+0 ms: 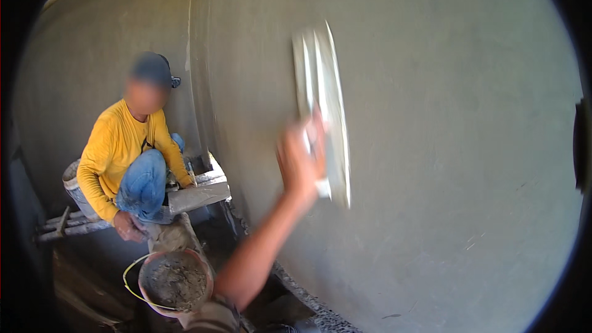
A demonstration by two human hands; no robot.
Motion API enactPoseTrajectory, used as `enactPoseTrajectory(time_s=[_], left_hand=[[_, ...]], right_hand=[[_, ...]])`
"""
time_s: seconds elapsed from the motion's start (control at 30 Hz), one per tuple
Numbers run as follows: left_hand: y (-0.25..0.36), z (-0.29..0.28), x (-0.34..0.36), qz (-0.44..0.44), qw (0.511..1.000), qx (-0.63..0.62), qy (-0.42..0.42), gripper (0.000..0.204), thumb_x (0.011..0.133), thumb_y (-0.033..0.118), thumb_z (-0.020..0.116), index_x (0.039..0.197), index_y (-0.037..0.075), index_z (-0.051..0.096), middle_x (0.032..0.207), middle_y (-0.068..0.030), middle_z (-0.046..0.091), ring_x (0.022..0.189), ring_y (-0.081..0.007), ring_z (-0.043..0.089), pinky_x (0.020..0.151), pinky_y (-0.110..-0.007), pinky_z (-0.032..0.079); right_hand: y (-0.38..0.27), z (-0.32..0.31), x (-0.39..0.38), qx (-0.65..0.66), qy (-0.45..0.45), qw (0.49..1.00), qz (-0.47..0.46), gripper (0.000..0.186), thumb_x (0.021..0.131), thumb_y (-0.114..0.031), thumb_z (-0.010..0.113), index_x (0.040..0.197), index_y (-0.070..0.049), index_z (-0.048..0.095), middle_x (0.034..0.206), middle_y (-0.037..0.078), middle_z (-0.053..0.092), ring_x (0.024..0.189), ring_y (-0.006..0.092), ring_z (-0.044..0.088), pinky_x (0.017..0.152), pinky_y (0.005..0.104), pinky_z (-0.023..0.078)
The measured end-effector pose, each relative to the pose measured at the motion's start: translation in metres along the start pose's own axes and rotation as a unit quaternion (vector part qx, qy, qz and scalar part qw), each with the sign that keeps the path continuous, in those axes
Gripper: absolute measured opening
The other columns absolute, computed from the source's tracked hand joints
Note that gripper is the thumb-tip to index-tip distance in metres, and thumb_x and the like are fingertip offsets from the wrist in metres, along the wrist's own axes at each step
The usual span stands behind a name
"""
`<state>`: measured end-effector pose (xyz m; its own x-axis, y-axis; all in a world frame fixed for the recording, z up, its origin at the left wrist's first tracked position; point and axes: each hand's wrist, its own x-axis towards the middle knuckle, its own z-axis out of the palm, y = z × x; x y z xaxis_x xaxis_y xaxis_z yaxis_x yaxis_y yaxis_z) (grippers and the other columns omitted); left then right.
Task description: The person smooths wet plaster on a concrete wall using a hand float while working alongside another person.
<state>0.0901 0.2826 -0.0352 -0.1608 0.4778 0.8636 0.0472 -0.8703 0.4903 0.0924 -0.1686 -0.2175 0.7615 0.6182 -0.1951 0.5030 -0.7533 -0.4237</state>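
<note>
My left hand (300,157), its fingers wrapped round the handle, holds a plastering float (330,105) against the grey rendered wall (444,123). The float is long and pale with ridges along its back, and it stands nearly upright, tilted a little to the left at the top. Motion smears both hand and tool. The bare forearm rises from the lower edge past a bucket (148,271) that contains wet grey mortar (179,280). A thin yellow handle hangs over the bucket's left side. My right hand is out of view.
A person in a yellow shirt (117,142) and jeans crouches at the left on a pole platform (80,228), one hand near a flat grey board (198,197). Behind them stands a pale bucket (77,191). A rough edge (302,293) runs along the wall's foot.
</note>
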Motion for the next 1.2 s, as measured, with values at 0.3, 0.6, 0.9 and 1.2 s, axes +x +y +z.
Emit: enactPoseTrajectory(time_s=[0.3, 0.6, 0.9, 1.2], left_hand=[[0.013, -0.023, 0.091, -0.066, 0.996, 0.01, -0.058, 0.036, 0.096, 0.026, 0.059, 0.073, -0.001, 0.06, 0.056, 0.0029, 0.042, 0.054, -0.0091, 0.037, 0.047, -0.031, 0.032], [-0.017, -0.029, -0.054, -0.026, 0.998, 0.035, -0.042, 0.022, 0.094, 0.018, 0.059, 0.096, 0.0, 0.071, 0.076, -0.0205, 0.066, 0.074, -0.0276, 0.068, 0.063, -0.038, 0.05], [-0.036, -0.031, -0.148, 0.018, 0.999, -0.007, 0.034, 0.021, 0.094, 0.017, 0.058, 0.094, 0.0, 0.071, 0.08, -0.0199, 0.069, 0.075, -0.024, 0.07, 0.069, -0.034, 0.052], [-0.022, -0.045, 0.085, -0.098, 0.992, 0.047, -0.065, 0.03, 0.096, 0.025, 0.057, 0.088, -0.001, 0.069, 0.074, -0.0154, 0.068, 0.067, -0.0232, 0.066, 0.06, -0.036, 0.048]], right_hand=[[0.03, 0.017, -0.012, 0.052, 0.028, 0.996, -0.074, 0.031, 0.092, -0.011, 0.06, 0.123, -0.008, 0.06, 0.099, 0.022, 0.067, 0.088, 0.0379, 0.066, 0.074, 0.0428, 0.055], [-0.005, -0.003, -0.011, 0.02, -0.006, 1.0, -0.022, 0.028, 0.093, -0.024, 0.059, 0.117, -0.009, 0.061, 0.087, 0.026, 0.065, 0.079, 0.0436, 0.063, 0.065, 0.0519, 0.049], [0.012, 0.01, 0.007, -0.008, -0.051, 0.998, 0.023, 0.032, 0.092, -0.026, 0.06, 0.119, -0.009, 0.061, 0.088, 0.025, 0.066, 0.082, 0.0434, 0.063, 0.069, 0.0511, 0.049], [-0.003, -0.012, 0.001, -0.028, -0.077, 0.994, 0.065, 0.034, 0.092, -0.029, 0.059, 0.121, -0.011, 0.062, 0.102, 0.022, 0.068, 0.095, 0.0407, 0.064, 0.081, 0.0501, 0.051]])
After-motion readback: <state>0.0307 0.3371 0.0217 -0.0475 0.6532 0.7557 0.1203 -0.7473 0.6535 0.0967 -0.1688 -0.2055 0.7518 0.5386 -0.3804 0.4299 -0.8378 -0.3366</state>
